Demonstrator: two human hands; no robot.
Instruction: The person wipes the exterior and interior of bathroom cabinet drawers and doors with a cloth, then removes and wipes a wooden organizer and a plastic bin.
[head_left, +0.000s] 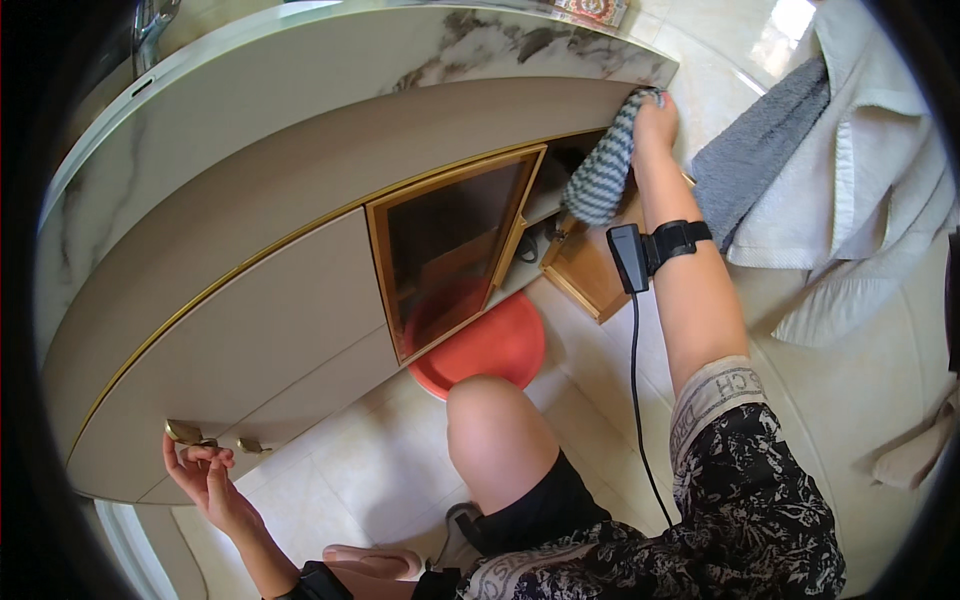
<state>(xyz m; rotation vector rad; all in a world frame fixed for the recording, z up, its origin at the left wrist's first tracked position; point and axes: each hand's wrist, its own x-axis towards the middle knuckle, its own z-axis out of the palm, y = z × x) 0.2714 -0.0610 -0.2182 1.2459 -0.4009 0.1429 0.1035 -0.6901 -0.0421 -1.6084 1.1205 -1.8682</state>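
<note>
At the right end of the cabinet [250,330], just under the marble counter [560,45], grasping a striped cloth [598,182] bunched in the right hand [655,122], with its loose end hanging before the dark opening; could snag that end on the open wooden door [592,268], through letting too much dangle; at lower left, curling the fingers of the left hand [215,488] by a gold knob [184,433], cannot tell whether gripping or merely touching; might jerk that cabinet front open by leaning on the knob; could hook the black cable [636,400] below the strapped device [628,258] on the door corner, by swinging the forearm too wide; might also nudge the red basin [525,345] or the glass door [450,235] above it, from shifting the nearby knee [500,425] carelessly.
</note>
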